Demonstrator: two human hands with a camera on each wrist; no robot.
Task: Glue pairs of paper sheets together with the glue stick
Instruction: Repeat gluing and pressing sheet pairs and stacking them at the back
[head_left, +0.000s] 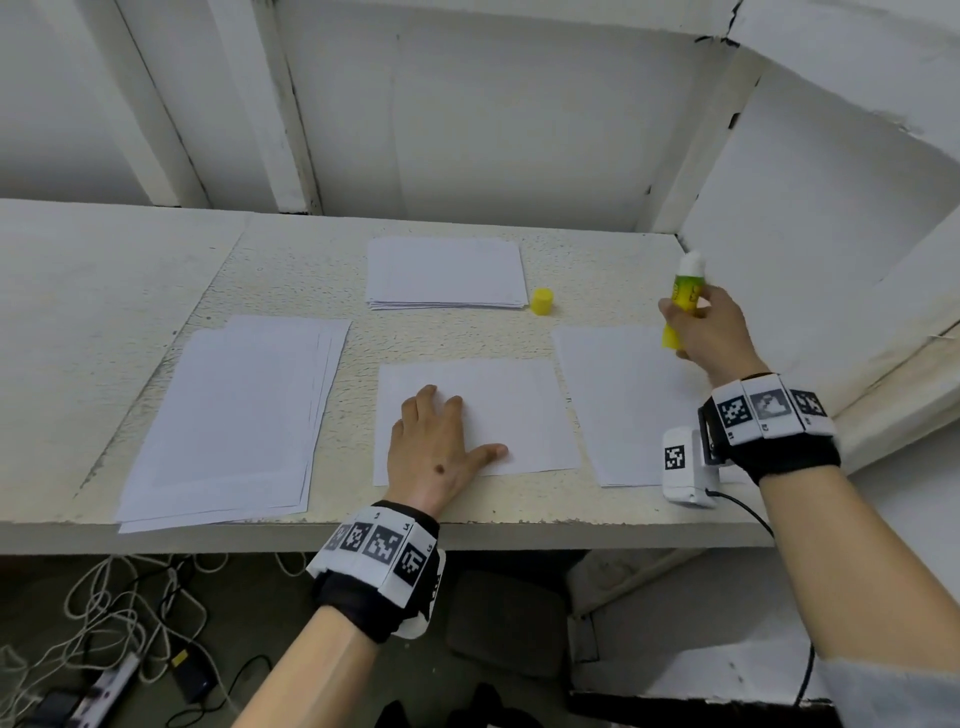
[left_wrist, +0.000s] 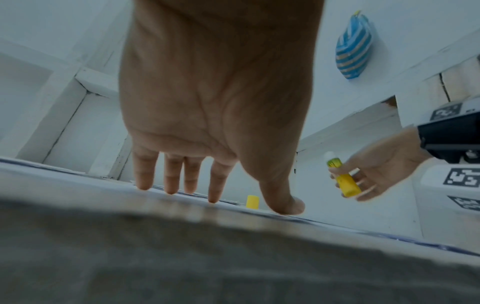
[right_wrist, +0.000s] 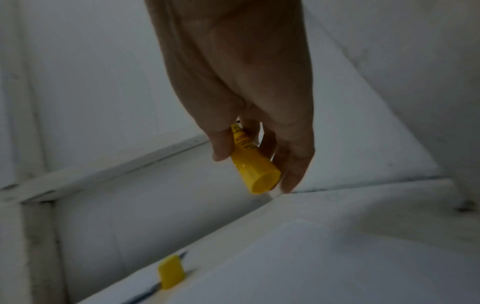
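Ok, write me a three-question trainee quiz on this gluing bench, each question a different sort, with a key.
1. True or false: the glue stick in the right hand has its cap on.
2. Multiple choice: the left hand is A) lifting the far paper stack, B) pressing flat on the middle sheet, C) holding the yellow cap.
3. Fill in: the yellow cap stands on the table just right of the far paper ____.

Key: 1 false, the white glue tip is bare; 2 B; 3 stack.
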